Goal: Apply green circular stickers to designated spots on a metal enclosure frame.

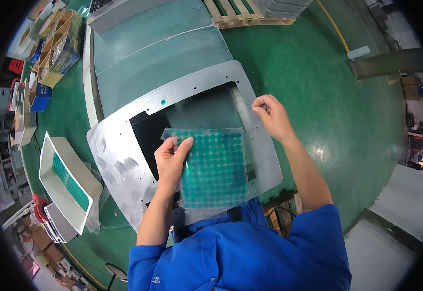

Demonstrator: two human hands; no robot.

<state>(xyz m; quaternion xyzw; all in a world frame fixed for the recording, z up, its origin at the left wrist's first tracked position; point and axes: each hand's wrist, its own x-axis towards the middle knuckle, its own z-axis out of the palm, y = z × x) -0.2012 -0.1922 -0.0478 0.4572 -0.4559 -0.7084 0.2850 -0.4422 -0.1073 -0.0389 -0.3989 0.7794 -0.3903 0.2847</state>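
Note:
My left hand (pixel 171 162) grips a clear-backed sheet of green round stickers (pixel 216 169) by its upper left edge, thumb on top. The sheet hangs over a silver metal frame (pixel 119 131) with rounded corners and a large rectangular opening. Small dark holes run around the opening, and one green round sticker (pixel 163 102) sits on the frame's far side. Just beyond the frame's right edge is my right hand (pixel 273 116), its thumb and forefinger pinched together. What lies between those fingertips, if anything, is too small to make out.
At the left stands a cream bin (pixel 71 179) with a green dotted sheet inside. Red-handled scissors (pixel 40 208) lie near it. A divided box (pixel 59 46) is at the far left. Grey-green table surface (pixel 158 58) extends beyond the frame, with a wooden pallet (pixel 250 20) behind.

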